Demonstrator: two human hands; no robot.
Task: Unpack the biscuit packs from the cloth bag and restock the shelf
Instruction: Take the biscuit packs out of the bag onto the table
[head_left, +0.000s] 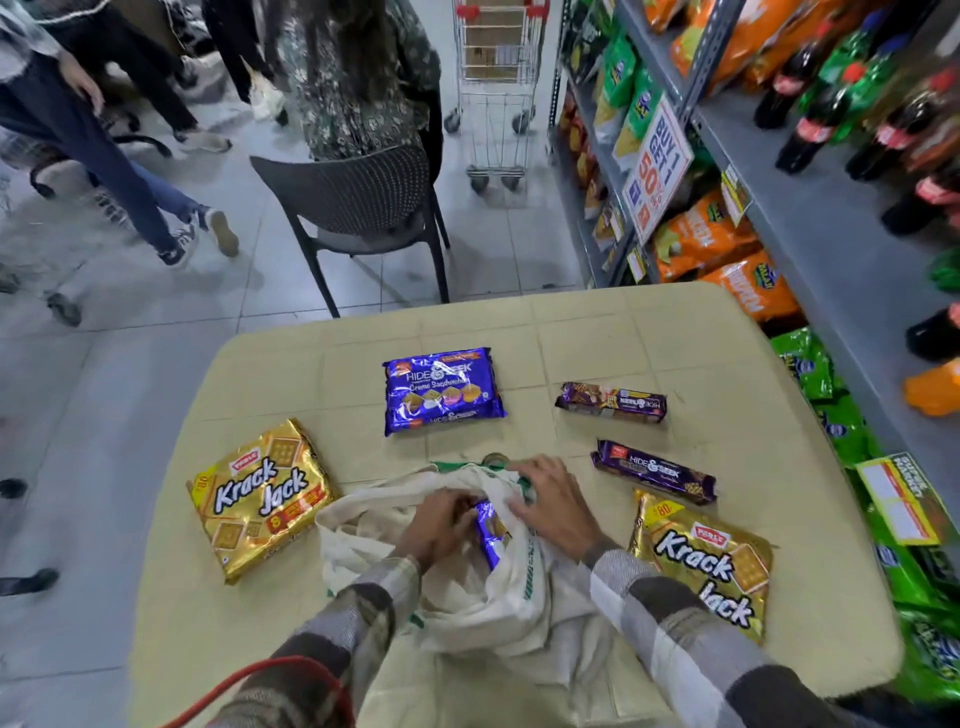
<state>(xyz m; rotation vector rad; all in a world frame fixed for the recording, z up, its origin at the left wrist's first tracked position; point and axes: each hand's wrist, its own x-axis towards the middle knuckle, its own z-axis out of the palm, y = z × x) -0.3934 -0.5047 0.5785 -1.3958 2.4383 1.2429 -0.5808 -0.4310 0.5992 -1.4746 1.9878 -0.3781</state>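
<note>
A cream cloth bag (498, 587) lies on the beige table (649, 343) in front of me. My left hand (439, 525) grips a blue biscuit pack (488, 530) that pokes out of the bag's mouth. My right hand (553, 506) presses on the bag's rim and holds it. Laid out on the table are two gold Krack Jack packs (260, 496) (706, 561), a big blue Hide & Seek pack (441, 389) and two slim purple Hide & Seek rolls (612, 402) (654, 470).
A grey shelf unit (810, 208) on the right carries snack bags and soda bottles, with a sale sign (657, 166). Beyond the table stand a dark chair (358, 208) with a seated person, a shopping trolley (496, 88) and walking people at left.
</note>
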